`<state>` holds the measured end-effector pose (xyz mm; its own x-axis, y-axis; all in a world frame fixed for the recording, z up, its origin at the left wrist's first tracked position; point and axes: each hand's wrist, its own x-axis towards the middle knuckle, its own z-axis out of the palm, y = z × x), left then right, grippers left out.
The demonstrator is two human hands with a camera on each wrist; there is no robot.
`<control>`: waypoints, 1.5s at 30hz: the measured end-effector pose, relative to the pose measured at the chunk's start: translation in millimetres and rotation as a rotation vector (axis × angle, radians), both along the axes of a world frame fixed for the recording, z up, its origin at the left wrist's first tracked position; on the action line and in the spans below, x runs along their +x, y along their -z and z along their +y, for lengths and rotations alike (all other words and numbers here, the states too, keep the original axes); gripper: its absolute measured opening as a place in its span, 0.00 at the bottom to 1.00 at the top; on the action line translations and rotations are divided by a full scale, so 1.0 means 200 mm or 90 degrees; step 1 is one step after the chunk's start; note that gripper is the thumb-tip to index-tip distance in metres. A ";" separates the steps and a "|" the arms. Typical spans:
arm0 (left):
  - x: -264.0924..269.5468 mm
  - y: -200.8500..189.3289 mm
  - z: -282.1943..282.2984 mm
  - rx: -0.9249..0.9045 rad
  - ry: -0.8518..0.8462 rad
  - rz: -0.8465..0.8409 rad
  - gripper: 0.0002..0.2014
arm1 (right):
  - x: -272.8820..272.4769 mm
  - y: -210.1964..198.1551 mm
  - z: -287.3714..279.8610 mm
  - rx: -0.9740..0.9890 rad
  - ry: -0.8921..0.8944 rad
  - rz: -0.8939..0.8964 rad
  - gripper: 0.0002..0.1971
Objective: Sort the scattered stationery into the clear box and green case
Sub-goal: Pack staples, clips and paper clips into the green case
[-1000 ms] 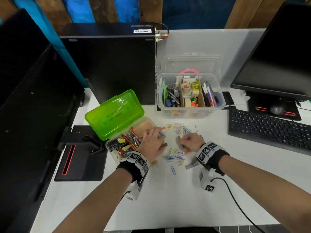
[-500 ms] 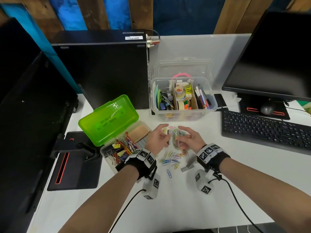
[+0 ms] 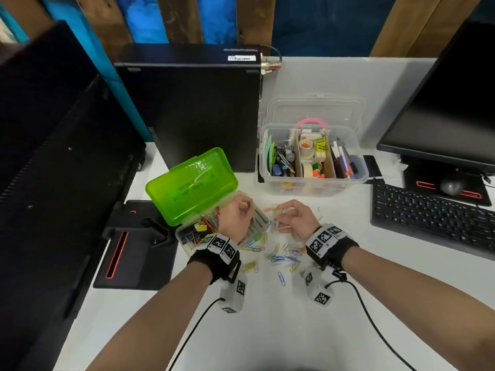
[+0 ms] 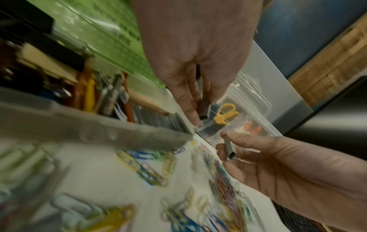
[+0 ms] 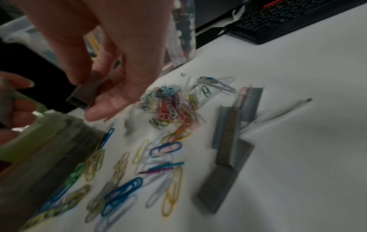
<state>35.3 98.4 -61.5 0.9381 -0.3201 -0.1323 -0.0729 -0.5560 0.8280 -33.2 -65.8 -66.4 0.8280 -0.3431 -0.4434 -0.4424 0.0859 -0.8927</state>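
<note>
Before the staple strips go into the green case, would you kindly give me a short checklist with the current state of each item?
1. Left hand pinches a staple strip: ok.
2. Right hand pinches its own staple strip: ok.
3. Green case lid open: ok.
4. Free room in the case's staple compartment: cannot tell.
5. Table cleared: not ok; paper clips and more staple strips remain.
</note>
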 end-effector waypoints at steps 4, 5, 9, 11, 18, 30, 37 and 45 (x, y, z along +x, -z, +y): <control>0.04 -0.01 0.09 0.065 -0.038 0.007 0.07 | 0.09 0.00 0.08 -0.118 -0.093 -0.024 0.10; 0.05 -0.01 0.10 0.075 -0.054 0.008 0.08 | 0.12 0.00 0.10 -0.162 -0.103 -0.030 0.10; 0.06 0.02 0.12 0.094 -0.073 0.006 0.09 | 0.22 -0.01 0.19 -0.329 -0.160 -0.047 0.08; 0.05 0.02 0.12 0.096 -0.072 0.003 0.08 | 0.25 -0.01 0.23 -0.456 -0.238 -0.056 0.08; 0.05 0.03 0.08 0.121 -0.035 -0.011 0.07 | 0.27 -0.01 0.24 -0.672 -0.481 0.012 0.14; 0.06 0.05 0.09 0.150 -0.031 0.002 0.10 | 0.22 -0.01 0.24 -0.652 -0.489 0.010 0.20; 0.06 0.08 0.07 0.164 0.000 -0.017 0.10 | 0.23 -0.01 0.22 -0.665 -0.514 0.025 0.17; 0.05 0.10 -0.02 0.188 -0.001 0.007 0.08 | 0.19 -0.01 0.15 -0.582 -0.344 -0.005 0.13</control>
